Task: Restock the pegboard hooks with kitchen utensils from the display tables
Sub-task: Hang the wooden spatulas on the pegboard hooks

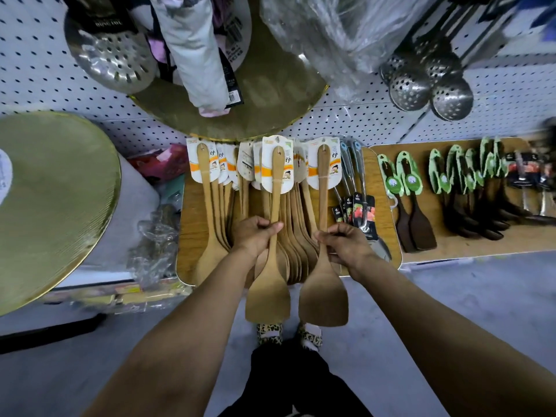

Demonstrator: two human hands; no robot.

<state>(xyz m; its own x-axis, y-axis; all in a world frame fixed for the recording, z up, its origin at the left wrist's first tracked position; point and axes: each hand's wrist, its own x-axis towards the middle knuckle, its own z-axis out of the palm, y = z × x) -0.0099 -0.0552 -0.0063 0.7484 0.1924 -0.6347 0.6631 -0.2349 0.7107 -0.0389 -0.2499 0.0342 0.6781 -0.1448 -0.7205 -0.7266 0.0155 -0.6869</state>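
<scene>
Now left fingers round one wooden spatula, right fingers round another.

Each hand grips a wooden spatula — left hand, right hand

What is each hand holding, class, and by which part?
The left hand grips one wooden spatula by its handle; the right hand grips another wooden spatula by its handle too.

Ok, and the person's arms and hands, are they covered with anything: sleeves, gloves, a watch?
Nothing shows on them. The left hand and right hand are bare, without gloves or visible rings, and both forearms are uncovered up to the frame edge, with no sleeve, watch or wristband in view.
</scene>
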